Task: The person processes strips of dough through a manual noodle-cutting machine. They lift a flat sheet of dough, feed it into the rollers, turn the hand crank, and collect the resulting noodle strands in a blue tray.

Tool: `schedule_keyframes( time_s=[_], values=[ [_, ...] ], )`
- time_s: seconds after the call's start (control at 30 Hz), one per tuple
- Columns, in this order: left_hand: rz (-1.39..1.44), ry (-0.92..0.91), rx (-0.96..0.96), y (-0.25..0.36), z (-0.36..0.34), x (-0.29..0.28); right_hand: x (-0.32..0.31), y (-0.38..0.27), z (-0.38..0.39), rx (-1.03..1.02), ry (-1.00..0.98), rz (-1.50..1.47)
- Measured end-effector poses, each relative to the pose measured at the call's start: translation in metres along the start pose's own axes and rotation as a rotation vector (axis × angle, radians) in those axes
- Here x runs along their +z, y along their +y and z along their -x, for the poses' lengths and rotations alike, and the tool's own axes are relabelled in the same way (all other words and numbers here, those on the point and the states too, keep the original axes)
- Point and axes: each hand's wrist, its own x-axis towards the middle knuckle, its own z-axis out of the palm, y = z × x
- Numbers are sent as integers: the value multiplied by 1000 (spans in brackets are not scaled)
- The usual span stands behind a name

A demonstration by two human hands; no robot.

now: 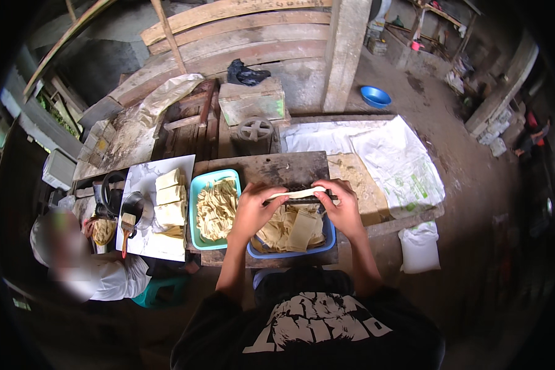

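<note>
My left hand [258, 208] and my right hand [341, 206] grip the two ends of a pale, narrow strip of dough [298, 193], held level across a black ridged device [303, 200] whose details are partly hidden by the strip. Beneath them, flat rectangular dough sheets [302, 228] lie in a blue tray [330, 237]. Left of my left hand stands a mint-green tray [195, 222] heaped with cut dough strips [216, 209]. Farther left, a marble-patterned board [142, 240] carries folded dough stacks [170, 195] and a brush [127, 231].
At lower left a person [105, 277] in white sits beside a bowl [103, 232]. Behind the trays stand a metal machine with a wheel [255, 129] and a crate [250, 102]. White sacking [401, 166] covers a right-hand ledge; a blue basin [375, 96] and post [341, 55] are behind.
</note>
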Motion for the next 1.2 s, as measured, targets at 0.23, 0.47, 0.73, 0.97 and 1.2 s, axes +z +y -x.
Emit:
schedule_keyframes(
  time_s=[0.23,0.47,0.73,0.97,1.2],
  values=[
    [-29,-133,48,-6,-16,3,-2,16,6,30,40,110],
    [154,-369,-144,-4,-38,15,-20,29,-1,83,-75,105],
    [235,-431,-235,5,-50,26,-44,76,15,370,-166,-442],
    [297,-409,-224,1,-54,28,-64,107,57,235,-439,454],
    [195,-341,-226,1,-51,39,-108,25,72,483,-462,432]
  ],
)
